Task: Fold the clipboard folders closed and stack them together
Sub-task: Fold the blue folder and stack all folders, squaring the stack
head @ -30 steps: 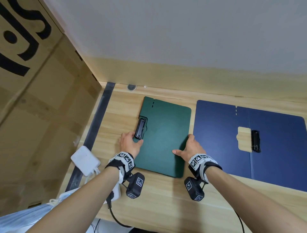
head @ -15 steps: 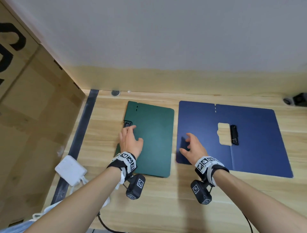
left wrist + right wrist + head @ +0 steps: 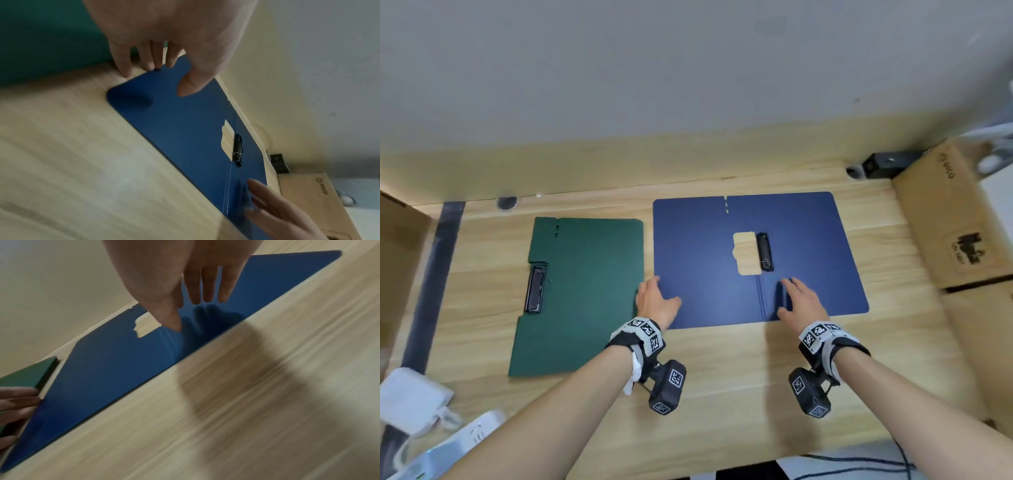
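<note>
A dark green clipboard folder lies folded closed on the left of the wooden desk, its black clip on its left edge. To its right a blue clipboard folder lies spread open and flat, its black clip beside a cut-out window. My left hand is at the blue folder's left edge, fingertips at the edge and thumb above the cover, holding nothing. My right hand hovers with straight fingers over the blue folder near its centre fold, low above the surface.
Cardboard boxes stand at the right edge of the desk, with a small black device behind them at the wall. A white adapter and power strip lie at the front left. A cardboard panel borders the left side.
Both hands left the green folder and moved right. The left hand went from the green cover to the blue folder's left edge; the right hand went on to the blue folder's middle.
</note>
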Available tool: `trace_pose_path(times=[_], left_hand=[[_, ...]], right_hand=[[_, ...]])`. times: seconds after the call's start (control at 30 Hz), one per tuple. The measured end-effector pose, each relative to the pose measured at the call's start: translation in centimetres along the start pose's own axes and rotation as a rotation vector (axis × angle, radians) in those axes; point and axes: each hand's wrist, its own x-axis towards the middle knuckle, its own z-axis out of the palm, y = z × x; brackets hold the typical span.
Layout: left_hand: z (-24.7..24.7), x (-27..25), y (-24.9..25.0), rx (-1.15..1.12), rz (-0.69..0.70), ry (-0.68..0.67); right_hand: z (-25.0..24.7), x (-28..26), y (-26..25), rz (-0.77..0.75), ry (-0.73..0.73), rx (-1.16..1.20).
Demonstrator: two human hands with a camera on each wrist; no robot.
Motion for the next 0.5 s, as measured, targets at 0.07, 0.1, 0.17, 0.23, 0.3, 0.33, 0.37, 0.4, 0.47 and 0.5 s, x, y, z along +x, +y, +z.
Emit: trace_pose_path(times=[0.07, 0.1, 0.17, 0.23, 0.3, 0.33, 0.37, 0.4, 0.47, 0.5], left_hand=[[0.6, 0.0, 0.5, -0.079, -0.066, 0.044], [0.8, 0.1, 0.7, -0.156, -0.109, 0.062], [1.5, 1.4, 0.3, -0.333, -0.202, 0.094], [2.6, 4.3, -1.9, -0.444, -0.278, 0.165], [2.8, 4.9, -1.8, -0.525, -0.329, 0.204], [1.8, 2.7, 0.7, -0.541, -0.330, 0.211], [1.2, 1.5, 1.9, -0.528, -0.319, 0.202], [0.7, 0.4, 3.0, -0.493, -0.299, 0.190], [-0.1, -0.8, 3.9, -0.433, -0.239, 0.163], [-0.6, -1.1, 4.0, -0.413, -0.210, 0.171]], right_hand=[[-0.2, 0.1, 1.6, -0.011, -0.027, -0.019], [-0.3, 0.0, 2.1, -0.022, -0.048, -0.047], [-0.6, -0.1, 2.6, -0.040, -0.079, -0.116], [-1.2, 0.0, 2.7, -0.043, -0.105, -0.126], [-2.1, 0.1, 2.8, -0.057, -0.151, -0.122], [-2.6, 0.1, 2.9, -0.067, -0.170, -0.126], [-3.1, 0.1, 3.0, -0.078, -0.188, -0.128], [-3.5, 0.1, 3.1, -0.089, -0.208, -0.128], [-4.2, -0.2, 3.2, -0.106, -0.246, -0.120], [-4.4, -0.3, 3.1, -0.110, -0.260, -0.120]])
